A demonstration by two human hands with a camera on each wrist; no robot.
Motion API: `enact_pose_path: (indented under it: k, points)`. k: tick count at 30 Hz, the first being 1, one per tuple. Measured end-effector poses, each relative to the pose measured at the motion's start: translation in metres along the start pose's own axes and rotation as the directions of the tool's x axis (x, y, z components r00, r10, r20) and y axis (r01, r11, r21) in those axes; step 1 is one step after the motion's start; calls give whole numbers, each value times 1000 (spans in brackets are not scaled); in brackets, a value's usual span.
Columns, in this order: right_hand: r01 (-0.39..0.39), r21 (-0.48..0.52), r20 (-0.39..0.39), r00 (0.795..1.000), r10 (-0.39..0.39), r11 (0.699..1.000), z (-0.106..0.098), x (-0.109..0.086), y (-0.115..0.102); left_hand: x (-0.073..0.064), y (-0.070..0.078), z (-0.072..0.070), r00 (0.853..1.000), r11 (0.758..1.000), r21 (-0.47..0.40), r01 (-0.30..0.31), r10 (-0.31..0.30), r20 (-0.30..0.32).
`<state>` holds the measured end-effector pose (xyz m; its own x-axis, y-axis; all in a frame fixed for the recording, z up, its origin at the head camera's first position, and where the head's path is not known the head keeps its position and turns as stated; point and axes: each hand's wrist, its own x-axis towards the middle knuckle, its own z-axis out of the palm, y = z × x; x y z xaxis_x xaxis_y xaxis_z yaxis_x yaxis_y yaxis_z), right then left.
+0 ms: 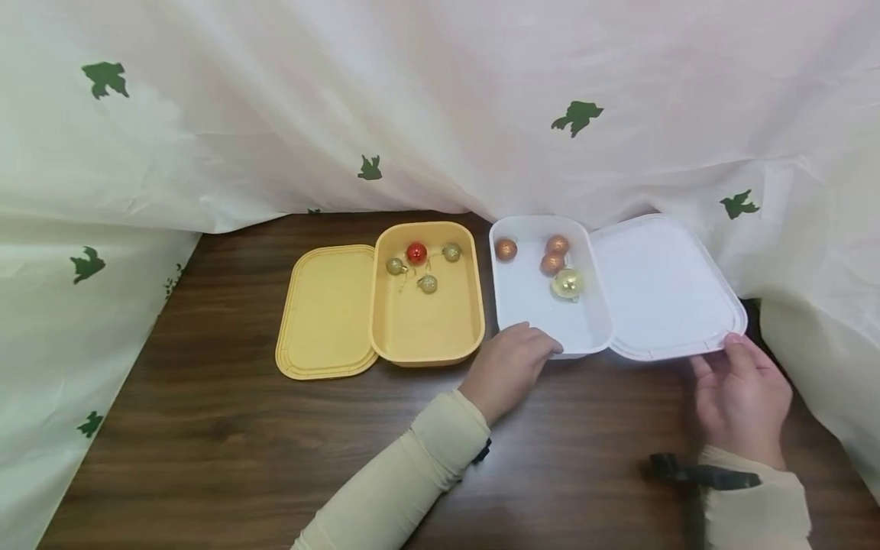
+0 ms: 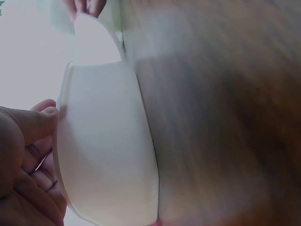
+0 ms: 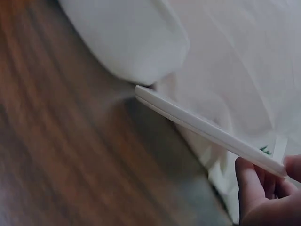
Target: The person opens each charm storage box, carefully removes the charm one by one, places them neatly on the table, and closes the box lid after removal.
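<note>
My left hand (image 1: 512,367) grips the near rim of a white plastic box (image 1: 525,305), its thumb (image 2: 40,123) against the outer wall. Inside that box lie several ornament balls: copper-coloured ones (image 1: 506,249) and a larger shiny gold one (image 1: 567,283). By its near right corner, my right hand (image 1: 745,389) pinches a flat white lid (image 1: 663,286) between thumb and fingers. The lid slants, its held side up off the table and its left edge low beside the box. In the right wrist view the lid (image 3: 207,127) shows edge-on.
Left of the white box stands a yellow box (image 1: 426,332) holding a red ball (image 1: 415,253) and several small glittery gold balls (image 1: 428,283). A yellow lid (image 1: 326,313) lies against its left side. White cloth (image 1: 440,92) with green birds hangs behind the dark wooden table (image 1: 241,458).
</note>
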<state>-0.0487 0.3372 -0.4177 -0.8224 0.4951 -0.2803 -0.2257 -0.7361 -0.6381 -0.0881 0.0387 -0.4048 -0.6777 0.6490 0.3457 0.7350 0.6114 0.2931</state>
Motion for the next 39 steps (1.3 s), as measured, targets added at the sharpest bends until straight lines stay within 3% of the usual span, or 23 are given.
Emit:
enact_pose_path:
  k: [7,9,11,13,16,19,24,26,30,33,37,39]
  points:
    - [-43,-184,-149,989,16,982,-18,10,0,3,5,3,1000,1000,9,-6,6,6]
    - [-57,-265,-165,986,13,963,-20,12,0,3,6,4,1000,1000,13,0,0,-2]
    - [-80,-391,-179,984,9,917,-22,14,-2,4,7,4,1000,1000,9,8,-8,-5]
    - [-104,-534,-185,983,4,839,-23,15,-6,4,8,4,1000,1000,4,15,-15,-3]
    - [-138,-712,-191,981,-2,689,-24,15,-11,6,9,3,1000,1000,0,19,-19,7]
    - [-159,-810,-200,980,-11,564,-23,16,-15,6,8,3,1000,1000,2,13,-13,19]
    - [-179,-934,-202,979,-43,310,-22,17,-17,6,5,2,999,1000,-20,-7,7,39]
    - [-175,-956,-191,980,-48,235,-22,18,-17,5,4,2,999,999,-37,-11,13,40]
    - [-182,-965,-193,980,-45,190,-24,20,-18,5,2,2,999,998,-58,-23,24,31]
    - [-190,-964,-202,978,-44,186,-25,21,-18,5,1,2,999,998,-62,-27,29,34]
    - [-204,-955,-219,975,-47,214,-25,22,-17,4,2,-3,999,993,-118,2,3,36]
    - [-214,-941,-236,970,-54,264,-26,21,-17,1,2,-7,1000,987,-157,25,-21,22]
